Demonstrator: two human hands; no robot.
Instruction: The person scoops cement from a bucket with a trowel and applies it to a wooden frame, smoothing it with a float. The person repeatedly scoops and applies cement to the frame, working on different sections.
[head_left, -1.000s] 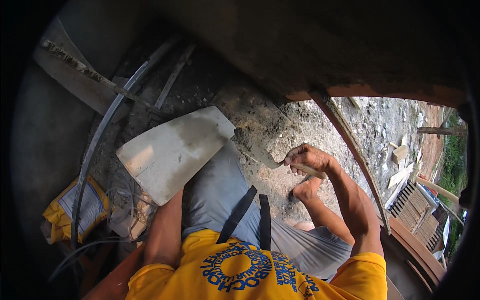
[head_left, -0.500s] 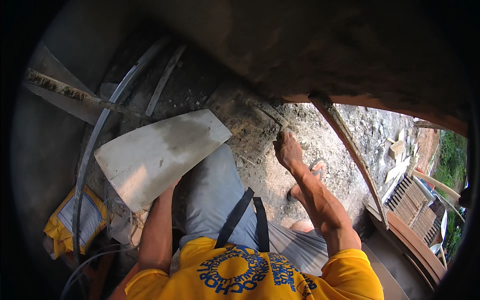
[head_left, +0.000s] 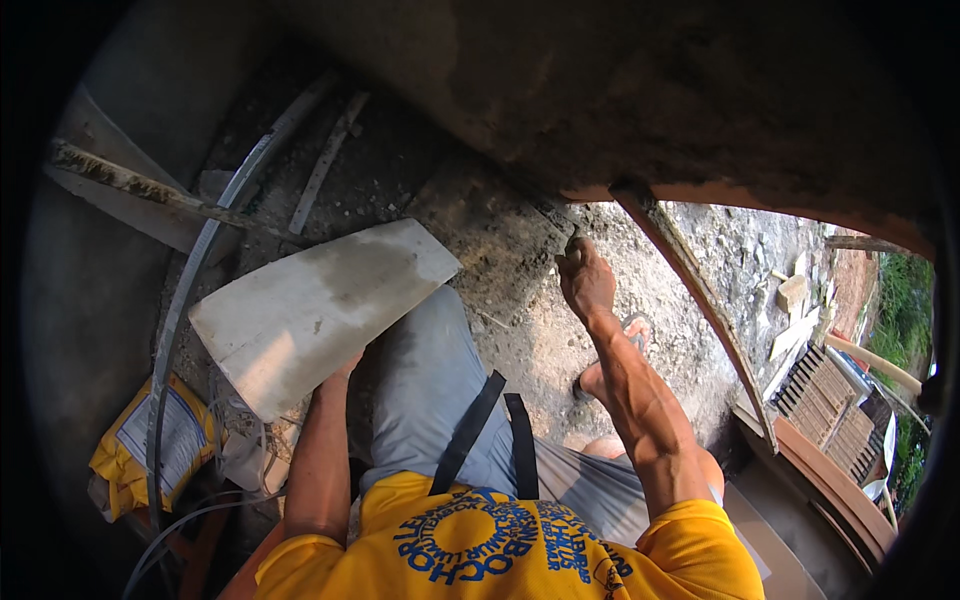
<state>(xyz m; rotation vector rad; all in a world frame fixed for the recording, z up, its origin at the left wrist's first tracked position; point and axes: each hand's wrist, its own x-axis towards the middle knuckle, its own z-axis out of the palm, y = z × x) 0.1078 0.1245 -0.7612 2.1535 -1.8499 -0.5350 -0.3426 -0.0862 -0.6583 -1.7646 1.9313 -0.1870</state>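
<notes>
Apparently, with the right hand (head_left: 587,280), gripping a trowel (head_left: 573,236) near the dark wall (head_left: 600,120); with the left hand (head_left: 346,368), supporting the pale board (head_left: 290,310) from below, cannot tell how closed. Could tip the board through uneven support, or graze the right hand by overreaching.

We see a bright yellow shirt (head_left: 480,585) with short, loose sleeves (head_left: 703,545), blue print (head_left: 510,545) on its front set in a ring of letters with smaller lines beside it, and two flat black straps (head_left: 468,435) lying over creased, baggy grey trousers (head_left: 418,370).
</notes>
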